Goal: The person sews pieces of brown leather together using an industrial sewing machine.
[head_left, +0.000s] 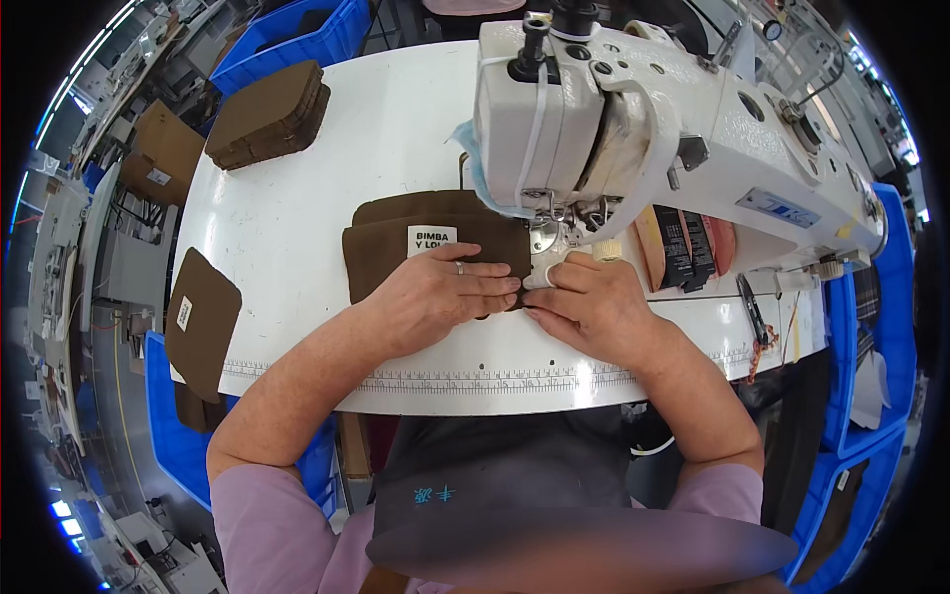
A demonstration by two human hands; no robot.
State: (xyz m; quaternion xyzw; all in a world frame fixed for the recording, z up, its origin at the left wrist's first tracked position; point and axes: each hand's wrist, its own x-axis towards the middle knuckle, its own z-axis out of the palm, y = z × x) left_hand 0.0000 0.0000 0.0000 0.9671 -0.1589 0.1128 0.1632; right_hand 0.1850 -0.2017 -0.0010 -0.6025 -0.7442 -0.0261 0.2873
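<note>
Beside the needle plate (543,246) of the white sewing machine (529,139), a brown fabric piece (381,265) with a white label (432,237) is lying on the table (396,124). The left hand (435,294) is resting on it, fingers straight and released. The right hand (597,305) is touching its right edge, fingers bent; I cannot tell whether they are pinching it.

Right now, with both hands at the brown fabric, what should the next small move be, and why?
Probably ease the brown fabric slightly toward the metal plate under the sewing machine: the fabric's right edge lies beside that plate, the left hand rests on the fabric, and the right hand is at its near right corner, so both seem placed to guide it.
</note>
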